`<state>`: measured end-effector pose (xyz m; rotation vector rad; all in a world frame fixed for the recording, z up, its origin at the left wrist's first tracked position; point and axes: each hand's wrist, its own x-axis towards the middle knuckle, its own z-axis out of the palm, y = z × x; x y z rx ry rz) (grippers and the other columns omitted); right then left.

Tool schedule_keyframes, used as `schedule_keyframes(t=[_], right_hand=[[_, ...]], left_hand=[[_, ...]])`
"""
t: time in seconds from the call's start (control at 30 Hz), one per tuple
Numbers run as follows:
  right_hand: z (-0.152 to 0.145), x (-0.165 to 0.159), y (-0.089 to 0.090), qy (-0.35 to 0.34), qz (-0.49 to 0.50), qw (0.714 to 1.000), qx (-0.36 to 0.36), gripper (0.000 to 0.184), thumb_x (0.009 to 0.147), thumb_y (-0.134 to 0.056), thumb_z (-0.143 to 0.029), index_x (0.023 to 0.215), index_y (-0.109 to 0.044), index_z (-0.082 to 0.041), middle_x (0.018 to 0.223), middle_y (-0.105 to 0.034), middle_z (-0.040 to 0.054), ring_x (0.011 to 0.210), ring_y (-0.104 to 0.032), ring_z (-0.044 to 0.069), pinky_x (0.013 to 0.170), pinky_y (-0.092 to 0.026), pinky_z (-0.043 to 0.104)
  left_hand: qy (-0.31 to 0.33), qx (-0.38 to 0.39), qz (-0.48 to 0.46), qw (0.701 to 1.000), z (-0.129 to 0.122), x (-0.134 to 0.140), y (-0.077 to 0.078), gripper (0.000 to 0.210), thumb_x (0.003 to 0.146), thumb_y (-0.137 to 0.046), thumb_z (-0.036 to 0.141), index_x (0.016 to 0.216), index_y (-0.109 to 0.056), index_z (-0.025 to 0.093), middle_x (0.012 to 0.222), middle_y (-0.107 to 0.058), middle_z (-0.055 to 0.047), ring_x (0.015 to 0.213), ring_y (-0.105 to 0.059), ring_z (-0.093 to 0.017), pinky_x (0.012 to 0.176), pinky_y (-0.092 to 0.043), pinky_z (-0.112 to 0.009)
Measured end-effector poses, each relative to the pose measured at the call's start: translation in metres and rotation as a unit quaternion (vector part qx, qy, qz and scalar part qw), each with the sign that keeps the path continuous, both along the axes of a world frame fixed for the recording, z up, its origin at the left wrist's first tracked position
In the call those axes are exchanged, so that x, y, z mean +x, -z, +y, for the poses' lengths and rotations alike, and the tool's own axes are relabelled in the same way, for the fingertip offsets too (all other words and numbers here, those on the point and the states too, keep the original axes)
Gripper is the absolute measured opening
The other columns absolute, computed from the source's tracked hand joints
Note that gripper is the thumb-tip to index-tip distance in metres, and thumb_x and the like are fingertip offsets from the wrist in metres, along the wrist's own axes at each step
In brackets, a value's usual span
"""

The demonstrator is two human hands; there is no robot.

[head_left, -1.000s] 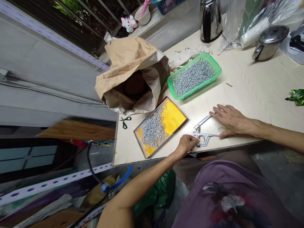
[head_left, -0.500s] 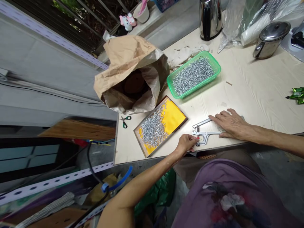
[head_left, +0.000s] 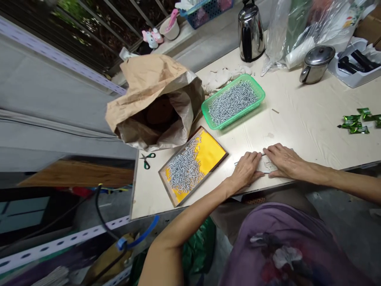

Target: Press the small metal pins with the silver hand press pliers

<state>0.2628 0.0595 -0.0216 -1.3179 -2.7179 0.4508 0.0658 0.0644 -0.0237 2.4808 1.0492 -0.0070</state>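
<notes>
Metal hand-press pliers (head_left: pixel 266 163) lie at the table's front edge, mostly covered by my two hands. My left hand (head_left: pixel 246 169) is closed over their head end, hiding the jaws. My right hand (head_left: pixel 282 161) grips the handles from the other side, thumb toward me and fingers on the far lever. A short stretch of the tool shows between the hands. To the left, a shallow tray (head_left: pixel 212 169) with a yellow lining holds a heap of small silver metal pins (head_left: pixel 186 169). Whether a pin sits in the jaws is hidden.
Behind the tray stand a green plastic basket (head_left: pixel 238 118) of similar pins and a large open paper sack (head_left: pixel 154 79). Green-handled scissors (head_left: pixel 147 160) lie at the left edge. Farther back are a kettle (head_left: pixel 251 33), a lidded metal cup (head_left: pixel 317 65) and green wrapped packets (head_left: pixel 355 123).
My left hand has moved from a pinch at the pliers' jaw to a grip over their head, closer to my right hand. The view has shifted, showing more on the right.
</notes>
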Motion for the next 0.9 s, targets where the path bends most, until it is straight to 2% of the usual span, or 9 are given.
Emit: schedule_keyframes(t=[0.17,0.3,0.5,0.57,0.67,0.7,0.8,0.83,0.9], right_hand=[[-0.002,-0.001,0.003,-0.022,0.008,1.0,0.008,0.02,0.083,-0.067,-0.029,0.096,-0.063,-0.014,0.092,-0.063,0.014,0.091,-0.054,0.029,0.073,-0.044,0.038],[-0.002,-0.002,0.006,-0.033,0.021,0.999,0.007,0.01,0.09,-0.057,-0.023,0.089,-0.063,-0.015,0.084,-0.062,0.0113,0.085,-0.053,0.025,0.071,-0.041,0.035],[0.0,-0.007,0.015,-0.048,0.048,0.998,0.013,0.03,0.097,-0.039,-0.015,0.077,-0.061,-0.019,0.073,-0.059,0.0065,0.076,-0.052,0.021,0.07,-0.038,0.033],[0.001,-0.007,0.016,-0.039,0.052,0.998,0.015,0.028,0.097,-0.041,-0.019,0.078,-0.061,-0.019,0.074,-0.06,0.0073,0.076,-0.052,0.022,0.069,-0.039,0.033],[0.004,-0.003,0.016,-0.021,0.049,0.998,0.015,0.015,0.093,-0.053,-0.027,0.091,-0.063,-0.016,0.087,-0.062,0.011,0.084,-0.054,0.024,0.072,-0.042,0.035],[0.007,-0.001,0.015,-0.018,0.046,0.999,0.015,0.02,0.089,-0.059,-0.032,0.1,-0.063,-0.015,0.093,-0.063,0.0126,0.088,-0.054,0.026,0.074,-0.043,0.035],[0.016,0.008,0.014,-0.039,0.03,0.999,0.009,0.058,0.077,-0.071,-0.049,0.122,-0.057,-0.015,0.11,-0.061,0.0164,0.095,-0.054,0.029,0.077,-0.045,0.039],[0.02,0.011,0.015,-0.05,0.026,0.998,0.004,0.065,0.075,-0.071,-0.055,0.124,-0.056,-0.015,0.112,-0.061,0.017,0.095,-0.054,0.03,0.077,-0.045,0.04],[0.03,0.016,0.017,-0.073,0.027,0.997,-0.003,0.062,0.079,-0.064,-0.057,0.123,-0.058,-0.014,0.111,-0.062,0.0168,0.092,-0.054,0.029,0.076,-0.044,0.039]], left_hand=[[0.021,0.005,0.043,0.999,-0.001,0.004,-0.003,0.029,0.093,-0.054,0.034,0.115,-0.052,0.015,0.104,-0.057,-0.01,0.101,-0.052,-0.025,0.084,-0.048,-0.039],[0.007,-0.004,0.029,1.0,-0.004,0.004,0.001,0.019,0.097,-0.047,0.031,0.102,-0.057,0.016,0.096,-0.058,-0.009,0.095,-0.051,-0.024,0.079,-0.045,-0.037],[-0.035,-0.012,-0.003,0.999,-0.003,0.003,0.009,0.027,0.099,-0.041,0.031,0.088,-0.06,0.016,0.085,-0.058,-0.007,0.088,-0.051,-0.022,0.077,-0.043,-0.034],[-0.038,-0.003,-0.006,0.999,-0.003,0.003,0.01,0.028,0.1,-0.04,0.031,0.09,-0.061,0.016,0.085,-0.059,-0.007,0.088,-0.052,-0.021,0.078,-0.044,-0.034],[-0.062,0.035,-0.017,0.997,-0.011,0.003,0.013,0.028,0.099,-0.041,0.033,0.107,-0.06,0.014,0.098,-0.063,-0.01,0.097,-0.054,-0.023,0.085,-0.048,-0.037],[-0.079,0.053,-0.031,0.995,-0.017,0.003,0.015,0.03,0.098,-0.042,0.033,0.115,-0.057,0.013,0.107,-0.063,-0.013,0.103,-0.054,-0.025,0.09,-0.048,-0.04],[-0.115,0.095,-0.084,0.985,-0.04,0.006,0.026,0.035,0.098,-0.042,0.027,0.128,-0.05,0.012,0.132,-0.054,-0.02,0.125,-0.048,-0.03,0.103,-0.044,-0.05],[-0.117,0.102,-0.1,0.983,-0.048,0.008,0.03,0.035,0.098,-0.039,0.023,0.13,-0.05,0.013,0.135,-0.052,-0.02,0.128,-0.046,-0.03,0.106,-0.043,-0.051],[-0.111,0.11,-0.122,0.98,-0.062,0.013,0.038,0.037,0.098,-0.036,0.018,0.132,-0.049,0.015,0.138,-0.052,-0.019,0.131,-0.046,-0.029,0.107,-0.043,-0.051]])
